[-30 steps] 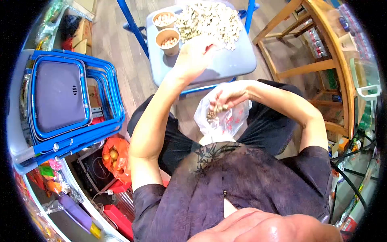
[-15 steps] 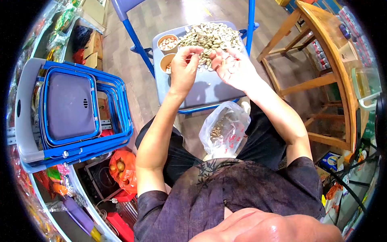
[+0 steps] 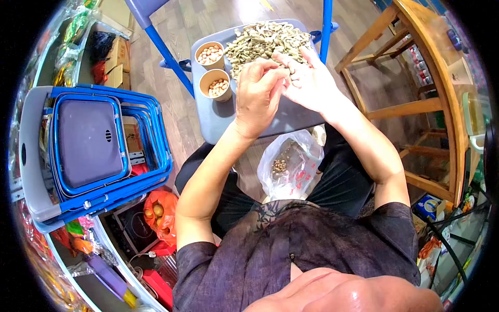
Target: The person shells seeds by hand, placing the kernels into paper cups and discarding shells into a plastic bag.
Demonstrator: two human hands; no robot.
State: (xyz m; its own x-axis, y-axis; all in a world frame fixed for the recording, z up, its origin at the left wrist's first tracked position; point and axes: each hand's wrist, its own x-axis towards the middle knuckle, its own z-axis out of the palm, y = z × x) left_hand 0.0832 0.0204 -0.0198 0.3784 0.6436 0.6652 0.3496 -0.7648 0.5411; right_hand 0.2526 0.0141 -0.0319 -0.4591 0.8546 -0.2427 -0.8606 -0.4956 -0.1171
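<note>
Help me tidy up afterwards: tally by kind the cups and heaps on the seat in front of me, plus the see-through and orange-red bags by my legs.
Cups: 2 (far cup, near cup)
Heap of pale green pieces: 1
See-through bag: 1
Orange-red bag: 1
Total: 5

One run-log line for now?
right hand: open, palm up | left hand: pinched over it | seat: pile, two part-filled cups | bag: open

Anything the left hand [image 3: 257, 96] pinches is hidden — the chair [image 3: 218, 120] runs off the top edge.
</note>
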